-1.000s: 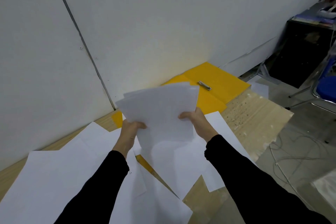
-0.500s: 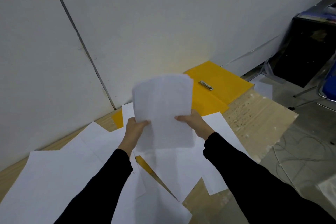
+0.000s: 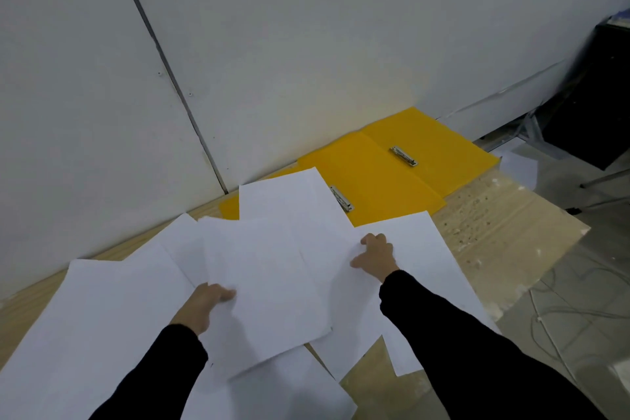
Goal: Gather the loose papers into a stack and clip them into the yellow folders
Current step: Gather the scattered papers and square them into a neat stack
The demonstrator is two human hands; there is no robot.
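Against the white wall [image 3: 306, 27], which closes off the whole far side, the wooden bench [image 3: 504, 215] runs from lower left to a free edge on the right, where it drops away to a grey floor [image 3: 579, 334] strewn with cables. That open side is probably the only direction a sheet can slide off, and one sheet already hangs over the near-right edge.

Across most of the bench lie the loose papers [image 3: 95, 310], overlapping at odd angles. Behind them, pushed up to the wall, are the yellow folders [image 3: 375, 177], lying open and flat with their covers spread; this likely keeps them out of the way while leaving both clips exposed. The farther clip [image 3: 403, 156] is bare. The nearer clip [image 3: 341, 198] sits just beside the corner of a sheet that covers part of its folder.

Over the middle of the spread, the left hand [image 3: 201, 307] holds a gathered stack [image 3: 269, 286] by its left edge, fingers pinched shut on it with the thumb on top; the stack hangs tilted just above the sheets beneath. The right hand [image 3: 375, 257] rests on a single sheet [image 3: 419, 249] to the right, fingers curled down against it, though whether it has the sheet pinched I cannot tell. Judged from this, gathering is partway done and clipping has not begun.
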